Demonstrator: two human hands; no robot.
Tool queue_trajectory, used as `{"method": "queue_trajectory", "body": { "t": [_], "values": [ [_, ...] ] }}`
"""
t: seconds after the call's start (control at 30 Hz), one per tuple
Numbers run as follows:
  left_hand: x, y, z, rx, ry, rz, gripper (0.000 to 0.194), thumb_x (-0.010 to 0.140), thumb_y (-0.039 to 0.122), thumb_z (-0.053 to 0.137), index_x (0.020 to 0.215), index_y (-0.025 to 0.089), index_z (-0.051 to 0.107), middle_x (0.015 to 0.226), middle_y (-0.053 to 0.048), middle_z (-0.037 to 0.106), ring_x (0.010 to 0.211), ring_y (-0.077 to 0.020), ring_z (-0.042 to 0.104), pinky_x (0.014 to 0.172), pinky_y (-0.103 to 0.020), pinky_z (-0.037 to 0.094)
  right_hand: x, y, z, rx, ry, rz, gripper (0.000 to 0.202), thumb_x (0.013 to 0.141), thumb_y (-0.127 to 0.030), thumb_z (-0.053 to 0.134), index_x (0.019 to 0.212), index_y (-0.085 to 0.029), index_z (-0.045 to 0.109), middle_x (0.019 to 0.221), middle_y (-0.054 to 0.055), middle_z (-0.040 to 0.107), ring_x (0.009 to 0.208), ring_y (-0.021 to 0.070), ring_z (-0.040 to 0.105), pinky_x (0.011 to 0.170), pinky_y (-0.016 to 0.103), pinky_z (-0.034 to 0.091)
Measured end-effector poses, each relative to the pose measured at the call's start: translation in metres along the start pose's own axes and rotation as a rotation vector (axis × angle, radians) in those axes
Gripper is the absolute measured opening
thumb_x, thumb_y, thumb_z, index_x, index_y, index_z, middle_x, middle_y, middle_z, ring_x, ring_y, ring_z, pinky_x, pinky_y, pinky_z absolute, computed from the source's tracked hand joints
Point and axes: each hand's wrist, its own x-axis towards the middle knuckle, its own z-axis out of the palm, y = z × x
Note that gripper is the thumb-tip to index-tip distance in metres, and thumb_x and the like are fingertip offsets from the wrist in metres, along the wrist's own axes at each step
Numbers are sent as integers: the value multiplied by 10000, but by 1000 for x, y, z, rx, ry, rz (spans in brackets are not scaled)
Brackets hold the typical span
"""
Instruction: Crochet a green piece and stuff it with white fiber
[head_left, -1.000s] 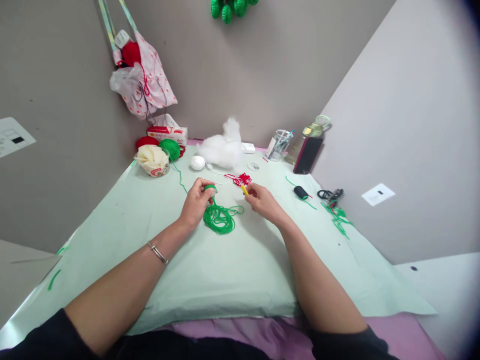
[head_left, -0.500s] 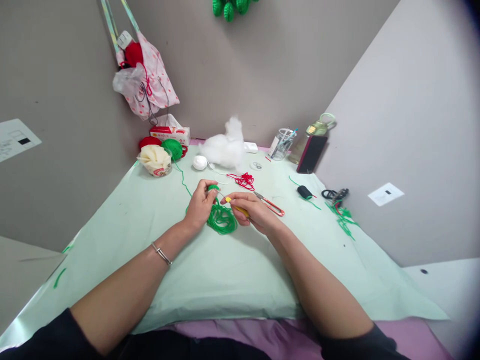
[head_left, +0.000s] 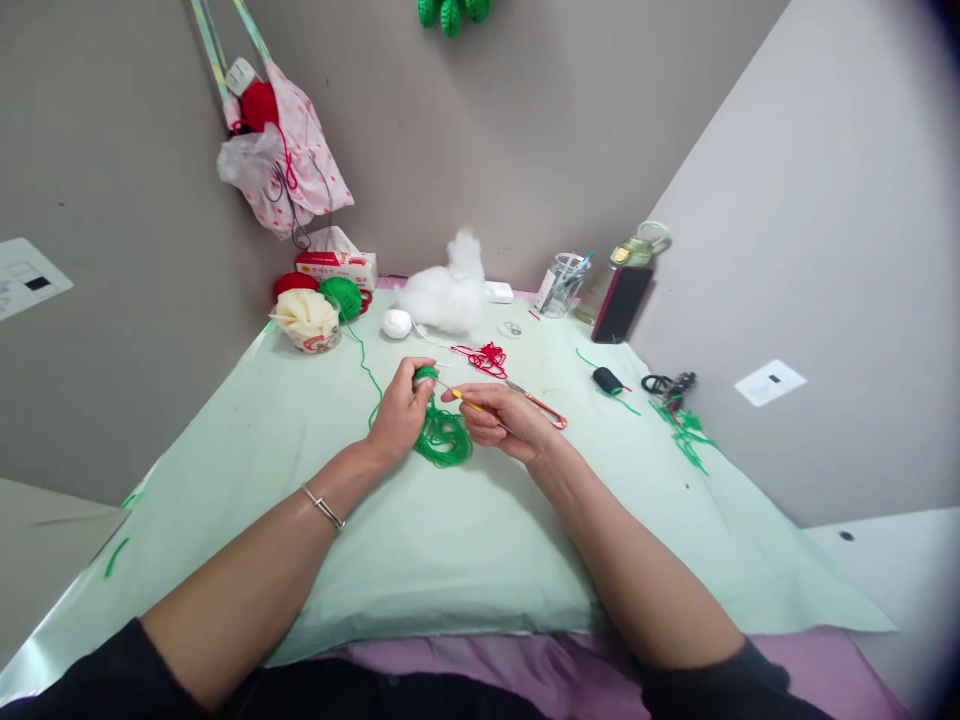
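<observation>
Pinched in my left hand (head_left: 401, 410) is a small green crocheted piece (head_left: 427, 374), partly covered by the fingers. My right hand (head_left: 506, 418) grips a crochet hook (head_left: 459, 394) with a yellow handle, its thin metal end pointing left to the green piece. Whether the tip sits inside a stitch is too small to tell. Beneath and between both hands lies a loose heap of green yarn (head_left: 444, 440). A strand runs from near my left hand back to a green yarn ball (head_left: 342, 297). Orange-handled thread snips (head_left: 546, 410) lie just behind my right hand.
Behind my hands are a red yarn tangle (head_left: 484, 360), a white yarn ball (head_left: 397, 323) and fluffy white stuffing (head_left: 446, 298). A paper-lined tub (head_left: 306, 322) stands back left. Back right are a glass jar (head_left: 561, 287), a phone (head_left: 624, 305) and a black yarn bundle (head_left: 607, 380).
My right hand has turned a little, so less of the hook's yellow handle shows. The left hand keeps its grip on the green piece. The whole view has shifted slightly.
</observation>
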Motion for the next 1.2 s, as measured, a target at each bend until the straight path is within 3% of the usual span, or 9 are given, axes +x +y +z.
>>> {"method": "queue_trajectory", "body": {
  "t": [0.23,0.4,0.53,0.7,0.8,0.87,1.07,1.2],
  "values": [
    [-4,7,6,-40,-44,-27,163,900,227,566,1044,218,642,955,-26,708,851,-191,658,825,-320,514,3,7,15,-190,99,-85,239,844,-428,596,811,-194,565,508,-107,332,435,79,223,459,249,184],
    [1,7,7,-81,-60,-56,116,894,207,594,982,205,669,795,12,670,701,-166,604,747,-314,499,2,16,30,-452,264,-215,140,899,-346,560,850,-216,572,563,-65,414,527,123,317,550,264,245],
    [3,4,4,-135,-89,-78,112,883,250,637,962,178,668,820,1,674,676,-158,596,703,-313,491,1,21,33,-568,312,-250,10,890,-228,586,883,-224,592,619,-44,430,607,155,392,641,284,292],
    [-2,10,4,-225,-89,-49,196,865,278,568,1044,214,617,896,-21,703,772,-180,644,796,-318,517,0,16,28,-433,164,-225,141,939,-325,529,903,-213,605,560,-63,419,513,126,340,563,265,289],
    [-4,15,5,-248,-54,-7,194,883,339,589,1043,229,578,984,-44,704,905,-192,656,886,-321,507,0,12,24,-280,24,-168,250,946,-415,509,969,-194,623,502,-104,311,439,104,222,478,251,230],
    [-3,15,4,-240,-45,2,196,874,350,617,1023,224,594,969,-44,700,906,-193,653,882,-318,501,1,9,20,-195,-52,-129,294,935,-447,543,1001,-177,637,490,-119,268,428,95,174,455,248,195],
    [-1,7,2,-176,-47,9,166,875,312,625,1012,219,638,919,-34,705,856,-201,663,831,-328,509,2,5,3,-39,-187,-64,243,920,-391,633,927,-149,663,472,-103,329,438,79,197,445,240,176],
    [0,8,-4,-108,1,79,156,858,247,664,1012,244,693,1021,-44,712,1047,-244,632,1023,-375,449,-4,7,9,12,-293,-13,279,920,-417,611,965,-150,679,433,-130,260,400,64,110,412,229,137]
  ]
}}
